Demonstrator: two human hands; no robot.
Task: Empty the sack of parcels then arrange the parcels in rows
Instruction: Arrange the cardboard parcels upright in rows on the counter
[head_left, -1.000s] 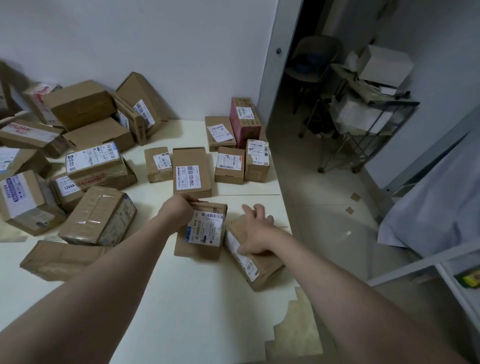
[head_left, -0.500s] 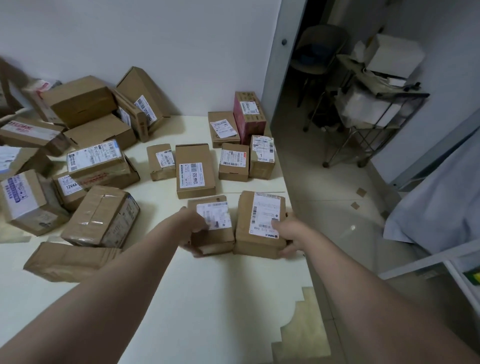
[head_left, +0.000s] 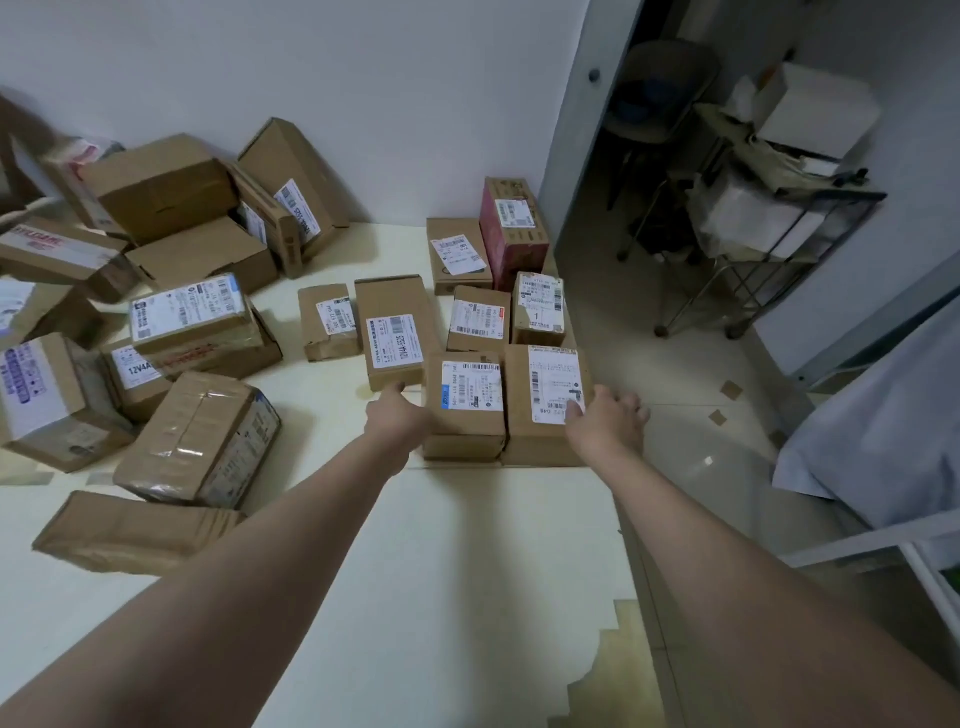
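Left hand (head_left: 397, 422) and right hand (head_left: 605, 422) flank two parcels (head_left: 470, 402) — touching, side by side.

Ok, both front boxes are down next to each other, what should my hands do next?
Probably let go and reach left for another parcel. The two front boxes already sit side by side behind the left hand and right hand, while the loose pile remains unsorted.

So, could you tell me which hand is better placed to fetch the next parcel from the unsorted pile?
Left, probably. The left hand sits at the row's left edge, nearest the jumbled pile, with the taped box just beside its forearm. The right hand rests on the far-right parcel.
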